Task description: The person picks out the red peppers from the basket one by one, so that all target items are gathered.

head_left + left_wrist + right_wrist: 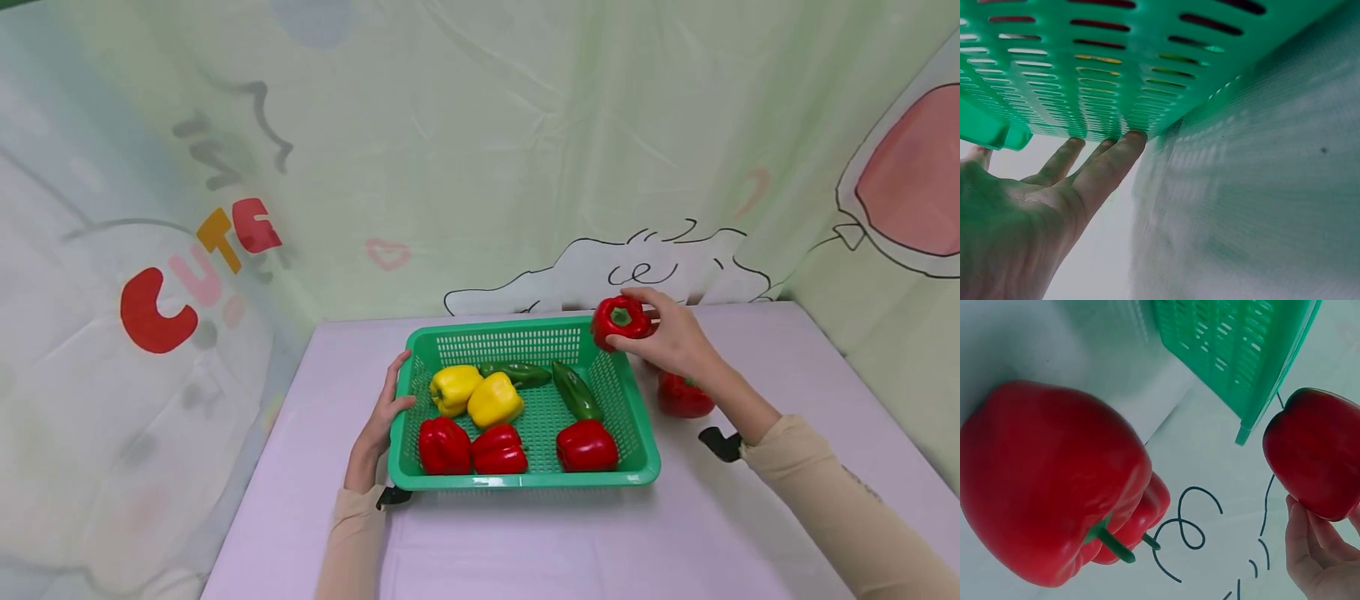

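My right hand (675, 337) pinches a red bell pepper (621, 321) between thumb and fingers, above the back right corner of a green plastic basket (641, 454). In the right wrist view the held pepper (1316, 453) is beside the basket wall (1222, 350). At the basket's left side, my left hand (381, 421) touches the rim, and the left wrist view shows its fingers (1107, 169) straight against the slotted wall. Inside lie two yellow bell peppers (495, 400), two green peppers (576, 392) and three red bell peppers (587, 446).
Right of the basket, a red bell pepper (684, 397) sits on the lilac tablecloth (525, 542). A second red one (1154, 506) is behind it, mostly hidden by my hand in the head view. A printed curtain (480, 167) hangs along the table's back edge.
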`<action>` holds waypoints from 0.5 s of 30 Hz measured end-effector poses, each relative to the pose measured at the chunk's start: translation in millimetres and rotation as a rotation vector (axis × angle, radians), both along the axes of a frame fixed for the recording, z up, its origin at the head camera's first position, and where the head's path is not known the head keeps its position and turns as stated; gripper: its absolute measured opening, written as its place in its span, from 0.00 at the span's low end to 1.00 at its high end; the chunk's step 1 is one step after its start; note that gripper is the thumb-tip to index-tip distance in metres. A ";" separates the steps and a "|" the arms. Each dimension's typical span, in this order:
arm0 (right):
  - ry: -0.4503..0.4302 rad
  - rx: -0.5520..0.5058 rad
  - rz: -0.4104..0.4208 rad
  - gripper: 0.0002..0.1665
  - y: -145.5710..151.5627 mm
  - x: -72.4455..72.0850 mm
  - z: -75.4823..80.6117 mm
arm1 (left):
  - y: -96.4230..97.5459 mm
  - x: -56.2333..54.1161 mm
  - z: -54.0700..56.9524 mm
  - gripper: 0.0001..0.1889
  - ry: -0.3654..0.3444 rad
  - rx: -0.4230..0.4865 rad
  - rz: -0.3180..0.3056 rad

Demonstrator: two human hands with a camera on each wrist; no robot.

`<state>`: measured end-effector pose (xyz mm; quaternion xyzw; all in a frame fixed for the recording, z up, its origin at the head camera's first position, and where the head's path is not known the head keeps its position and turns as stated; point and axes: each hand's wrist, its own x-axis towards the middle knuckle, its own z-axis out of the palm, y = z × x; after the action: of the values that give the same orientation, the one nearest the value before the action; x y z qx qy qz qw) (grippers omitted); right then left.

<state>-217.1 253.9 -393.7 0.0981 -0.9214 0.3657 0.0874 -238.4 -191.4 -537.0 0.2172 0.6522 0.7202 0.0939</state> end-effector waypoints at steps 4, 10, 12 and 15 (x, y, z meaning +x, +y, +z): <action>-0.011 -0.007 -0.007 0.47 3.8 -6.7 -0.7 | 0.0 -0.2 0.3 0.39 0.002 -0.005 0.006; -0.035 -0.021 -0.014 0.48 10.5 -17.7 -3.3 | 0.0 -0.7 -1.5 0.39 -0.007 0.006 0.003; -0.037 -0.018 -0.022 0.48 12.4 -21.7 -3.6 | 0.1 -0.9 -1.9 0.40 -0.008 0.010 0.002; -0.034 -0.010 -0.036 0.48 15.2 -28.1 -3.7 | 0.2 -1.2 -2.2 0.40 -0.003 0.013 0.000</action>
<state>-245.2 269.0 -397.4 0.0748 -0.9225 0.3705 0.0787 -239.6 -191.2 -539.2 0.2168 0.6473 0.7248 0.0935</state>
